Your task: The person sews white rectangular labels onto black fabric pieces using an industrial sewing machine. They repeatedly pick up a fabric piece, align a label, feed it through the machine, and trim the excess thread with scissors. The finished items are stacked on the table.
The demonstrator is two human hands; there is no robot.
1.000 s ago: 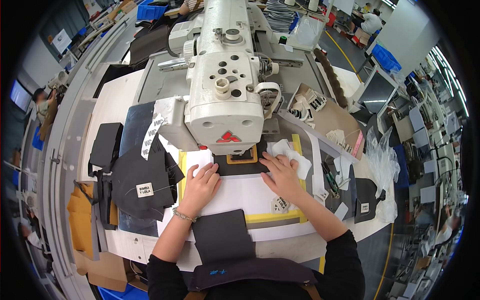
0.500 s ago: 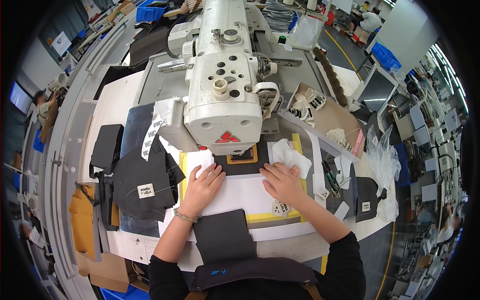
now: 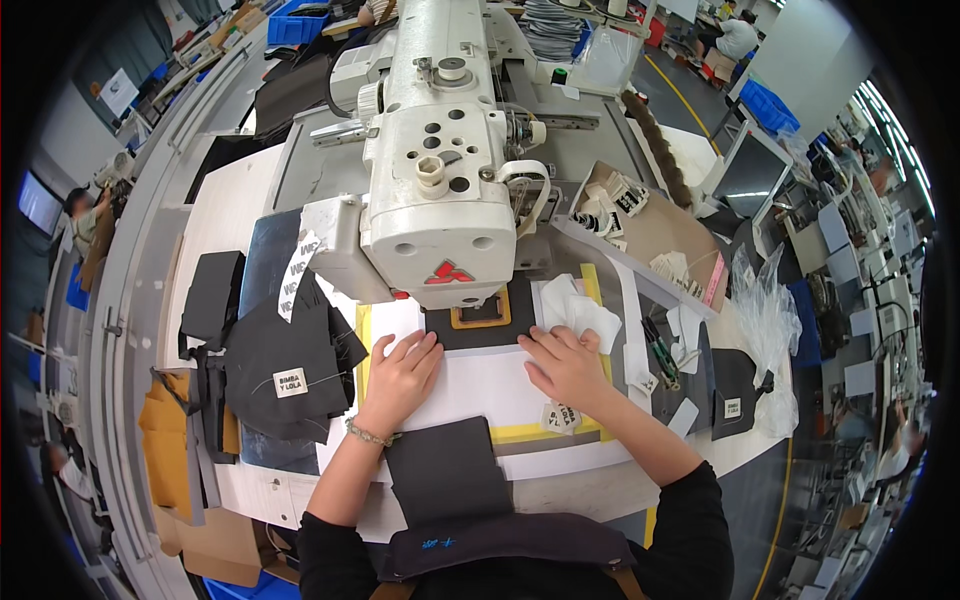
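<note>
- Two hands are lying flat at the centre of the frame: the left hand (image 3: pixel 398 378) and the right hand (image 3: pixel 566 366), both with fingers extended and spread, gripping nothing, palms pressing down.
- Both hands are resting on a white template sheet (image 3: pixel 480 385) with a yellow border, lying on the work table (image 3: pixel 225 225) just below the white sewing machine (image 3: pixel 440 190).
- Fingertips of both hands are reaching the lower edge of a dark fabric piece (image 3: pixel 482 332), which is sitting under the machine head, around an orange-edged rectangular frame (image 3: pixel 481 313).
- Judged by its look, the dark fabric piece is light, thin and limp; it is likely sliding easily on the smooth sheet, so flat pressure near its edges, one hand at each lower corner, is suiting it better than pinching.
- Left of centre, a stack of dark cut pieces (image 3: pixel 285 375) with a small white label is lying near the left hand.
- Below centre, another dark panel (image 3: pixel 445 470) is lying between the forearms.
- Right of centre, crumpled white cloth (image 3: pixel 580 310) is lying just above the right hand.
</note>
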